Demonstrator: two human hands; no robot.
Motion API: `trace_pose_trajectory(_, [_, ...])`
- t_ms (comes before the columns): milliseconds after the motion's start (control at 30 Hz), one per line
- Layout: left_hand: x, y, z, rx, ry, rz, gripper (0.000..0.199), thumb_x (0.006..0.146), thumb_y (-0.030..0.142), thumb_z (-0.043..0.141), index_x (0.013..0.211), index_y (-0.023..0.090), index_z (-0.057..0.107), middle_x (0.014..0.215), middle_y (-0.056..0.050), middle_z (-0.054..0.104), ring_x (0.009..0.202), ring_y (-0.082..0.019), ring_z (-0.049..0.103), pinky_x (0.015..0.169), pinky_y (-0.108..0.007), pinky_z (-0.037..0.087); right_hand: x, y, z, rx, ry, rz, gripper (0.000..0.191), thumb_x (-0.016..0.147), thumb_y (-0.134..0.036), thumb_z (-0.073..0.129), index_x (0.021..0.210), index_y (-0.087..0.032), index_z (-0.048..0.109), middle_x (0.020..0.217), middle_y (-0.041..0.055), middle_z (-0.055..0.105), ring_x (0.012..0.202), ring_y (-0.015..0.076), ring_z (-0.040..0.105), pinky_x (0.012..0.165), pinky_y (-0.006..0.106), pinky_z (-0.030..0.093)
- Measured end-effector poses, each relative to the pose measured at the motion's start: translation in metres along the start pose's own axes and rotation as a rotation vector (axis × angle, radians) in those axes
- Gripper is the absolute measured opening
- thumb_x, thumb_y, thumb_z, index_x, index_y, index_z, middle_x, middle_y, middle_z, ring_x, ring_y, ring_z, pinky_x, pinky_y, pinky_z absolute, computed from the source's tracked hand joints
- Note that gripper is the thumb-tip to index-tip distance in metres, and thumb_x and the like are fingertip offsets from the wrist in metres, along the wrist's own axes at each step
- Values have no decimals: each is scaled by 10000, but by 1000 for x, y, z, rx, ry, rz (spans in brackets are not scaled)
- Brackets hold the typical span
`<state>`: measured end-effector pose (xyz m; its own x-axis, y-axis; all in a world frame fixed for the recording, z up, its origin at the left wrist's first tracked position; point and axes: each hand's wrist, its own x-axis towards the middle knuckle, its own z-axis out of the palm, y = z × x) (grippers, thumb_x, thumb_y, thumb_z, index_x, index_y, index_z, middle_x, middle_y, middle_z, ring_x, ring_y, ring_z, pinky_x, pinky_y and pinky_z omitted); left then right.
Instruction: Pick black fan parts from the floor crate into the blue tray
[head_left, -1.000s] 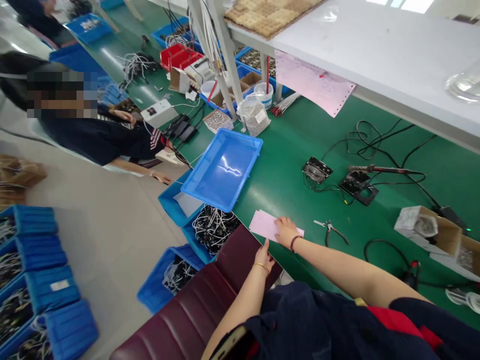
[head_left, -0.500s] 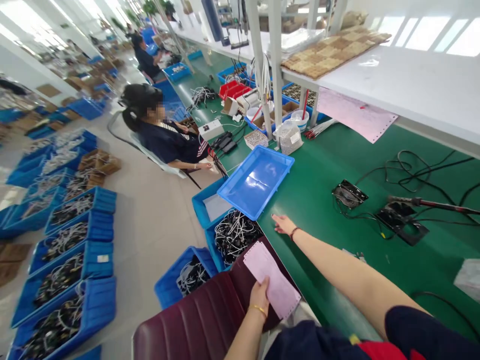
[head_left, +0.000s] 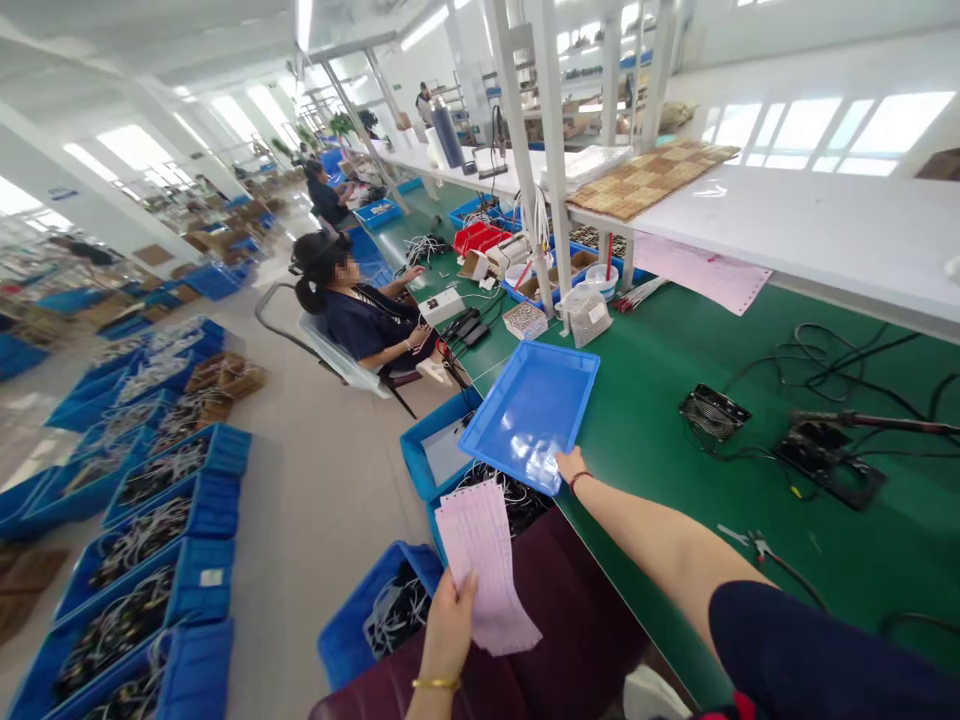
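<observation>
My left hand (head_left: 450, 622) grips a sheaf of pink paper (head_left: 484, 560), thumb on top, low in the centre of the view. My right hand (head_left: 571, 466) is closed on the near right corner of a shallow blue tray (head_left: 529, 408); its fingertips are partly hidden by the rim. The tray holds nothing and lies at the left edge of the green table (head_left: 637, 400), reaching out over a blue bin of black and white cables (head_left: 517, 503).
A seated person (head_left: 367, 310) works beyond the tray. Pliers (head_left: 765, 548), a fan (head_left: 714, 412) and black cables lie on the table at right. A maroon chair (head_left: 555, 620) stands below; blue bins (head_left: 202, 590) line the floor at left.
My right hand has gone from open beside the tray to holding its corner. My left hand has moved left and raised the pink paper. The view has tilted up.
</observation>
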<state>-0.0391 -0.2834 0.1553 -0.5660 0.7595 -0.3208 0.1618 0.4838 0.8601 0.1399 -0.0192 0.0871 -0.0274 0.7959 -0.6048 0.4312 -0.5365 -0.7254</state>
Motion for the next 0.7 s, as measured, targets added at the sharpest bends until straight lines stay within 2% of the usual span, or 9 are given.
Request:
trace_pose_trajectory(100, [17, 26, -9, 76, -51, 84, 578, 728, 573, 593, 1092, 132, 675, 1192, -192, 737, 1174, -369, 667, 1067, -485, 491, -41, 36, -25, 11, 8, -29, 331, 981, -222, 577, 1301, -137, 580, 1192, 102, 665, 1023, 219, 659, 930, 375, 542])
trace_pose_trajectory(167, [23, 37, -9, 157, -104, 134, 548, 787, 517, 530, 1144, 123, 661, 1189, -190, 736, 1129, -348, 686, 1023, -479, 518, -75, 66, -42, 9, -7, -40, 437, 903, -129, 503, 1335, -122, 565, 1153, 100, 693, 1003, 215, 671, 919, 317, 533])
trace_pose_trajectory(233, [24, 44, -5, 242, -151, 180, 516, 835, 468, 473, 1170, 120, 657, 1170, -179, 738, 1081, -326, 700, 985, -470, 538, -108, 97, -58, 6, -28, -48, 567, 817, -111, 459, 1378, -101, 537, 1103, 95, 713, 953, 226, 685, 892, 308, 538])
trace_pose_trajectory(333, [19, 43, -4, 312, -172, 249, 476, 821, 417, 480, 1103, 102, 696, 1184, -201, 715, 1113, -345, 676, 1043, -502, 500, -152, 142, -72, 27, -94, -83, 675, 716, -167, 451, 1383, -97, 532, 1064, 89, 728, 951, 256, 695, 904, 343, 548])
trace_pose_trajectory(433, [18, 22, -12, 448, -74, 354, 455, 779, 404, 502, 1007, 90, 741, 1342, -242, 621, 1295, -410, 559, 1163, -556, 380, -183, 174, -74, 69, -218, -223, 702, 626, -238, 464, 1309, -142, 595, 1201, 81, 708, 1139, 283, 649, 1033, 357, 493])
trace_pose_trajectory(500, [22, -1, -22, 556, -16, 390, 444, 794, 407, 484, 997, 122, 757, 1383, -214, 605, 1331, -399, 540, 1172, -537, 386, -197, 182, -71, 87, -288, -311, 711, 608, -263, 465, 1297, -170, 616, 1251, 60, 694, 1221, 288, 611, 1073, 357, 464])
trace_pose_trajectory(567, [30, -24, -32, 616, -18, 360, 460, 816, 419, 477, 1038, 133, 761, 1392, -195, 608, 1319, -376, 562, 1161, -498, 417, -209, 179, -68, 80, -320, -338, 729, 627, -266, 468, 1340, -182, 598, 1209, 54, 709, 1186, 290, 634, 1021, 365, 500])
trace_pose_trajectory(633, [34, -40, -41, 673, -40, 322, 471, 835, 407, 475, 1095, 128, 752, 1376, -192, 624, 1306, -356, 581, 1143, -454, 440, -222, 165, -68, 15, -309, -326, 755, 656, -254, 482, 1406, -197, 550, 1149, 56, 726, 1074, 287, 684, 917, 369, 546])
trace_pose_trajectory(700, [31, -45, -48, 741, -82, 280, 462, 844, 365, 481, 1148, 132, 738, 1300, -184, 671, 1265, -340, 615, 1113, -421, 462, -237, 146, -69, -125, -257, -318, 763, 681, -235, 495, 1443, -221, 518, 1121, 56, 732, 993, 277, 706, 856, 361, 553])
